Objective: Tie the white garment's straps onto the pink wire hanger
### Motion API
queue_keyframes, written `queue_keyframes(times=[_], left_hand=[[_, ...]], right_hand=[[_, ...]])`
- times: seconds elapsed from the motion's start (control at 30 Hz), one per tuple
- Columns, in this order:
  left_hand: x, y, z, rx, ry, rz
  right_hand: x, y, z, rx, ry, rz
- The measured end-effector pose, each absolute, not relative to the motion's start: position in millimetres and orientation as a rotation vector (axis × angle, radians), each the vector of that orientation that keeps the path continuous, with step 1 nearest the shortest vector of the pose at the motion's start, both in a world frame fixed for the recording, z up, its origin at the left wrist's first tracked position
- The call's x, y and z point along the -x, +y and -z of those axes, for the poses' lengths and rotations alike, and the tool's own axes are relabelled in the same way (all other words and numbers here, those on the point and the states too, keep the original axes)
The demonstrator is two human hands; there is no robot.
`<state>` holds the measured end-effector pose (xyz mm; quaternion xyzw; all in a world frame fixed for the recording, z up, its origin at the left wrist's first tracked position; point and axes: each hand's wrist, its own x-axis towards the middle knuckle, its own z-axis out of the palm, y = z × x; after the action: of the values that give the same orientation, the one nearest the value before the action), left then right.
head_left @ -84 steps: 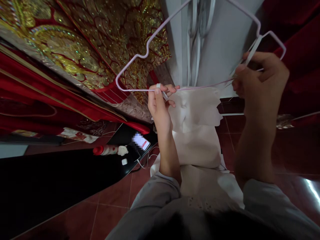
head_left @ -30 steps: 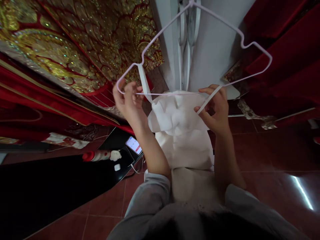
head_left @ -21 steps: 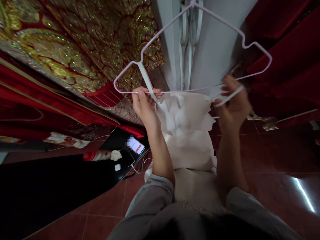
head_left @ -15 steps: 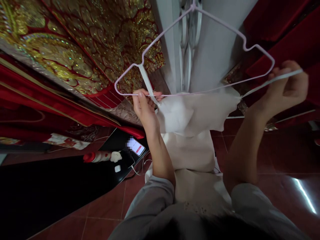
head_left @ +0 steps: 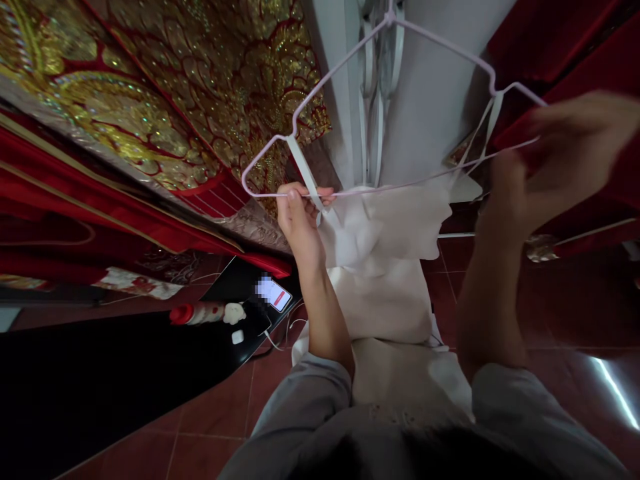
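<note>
A pale pink hanger spans the upper middle, a white strap hooked in its left notch. My left hand is closed around the hanger's lower bar near its left end, beside that strap. Below the bar hangs an off-white garment with thin straps. Its other strap loops over the right notch. My right hand is at the hanger's right end, covering part of it. Motion smears its fingers, so whether it grips anything is unclear.
Red and gold sequined garments hang at left, dark red cloth at right. On a black table are a phone, a red-capped bottle, a small white case and a cable. White folding metalwork stands behind the hanger.
The right strap, earlier stretched out in my right hand beyond the hanger, now sits over the right notch. My right hand has shifted against the hanger's right end. My left hand keeps its hold.
</note>
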<state>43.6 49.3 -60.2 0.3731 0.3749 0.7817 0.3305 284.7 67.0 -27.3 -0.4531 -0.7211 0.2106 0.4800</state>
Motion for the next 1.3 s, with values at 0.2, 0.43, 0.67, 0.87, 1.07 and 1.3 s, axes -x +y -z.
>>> queue_keyframes(times=[0.2,0.43,0.67,0.87,1.07,1.3], left_hand=[[-39.9,38.3,66.9,-1.096,0.965,-2.072],[-23.8,7.6,42.7,-1.304,1.236,-1.876],[1.1,21.7,-2.2,-0.879,0.772,-2.045],[-5.3,21.8,34.1,-0.639,0.953,-2.233],[-32.7,24.2,51.4,-0.79,1.089,-2.087],[-45.9,29.2,54.5,-0.79,1.102,-2.013]], right_hand=[[-231.9,34.5,84.1,0.988,-1.706,-0.355],[-226.5,49.6,93.8,0.956,-1.665,-0.354],[-236.2,49.5,93.2,0.901,-1.674,-0.364],[-235.1,48.8,91.7,0.94,-1.689,-0.374],[-234.4,50.7,92.1,0.915,-1.688,-0.342],[-237.0,48.1,90.9,0.915,-1.702,-0.324]])
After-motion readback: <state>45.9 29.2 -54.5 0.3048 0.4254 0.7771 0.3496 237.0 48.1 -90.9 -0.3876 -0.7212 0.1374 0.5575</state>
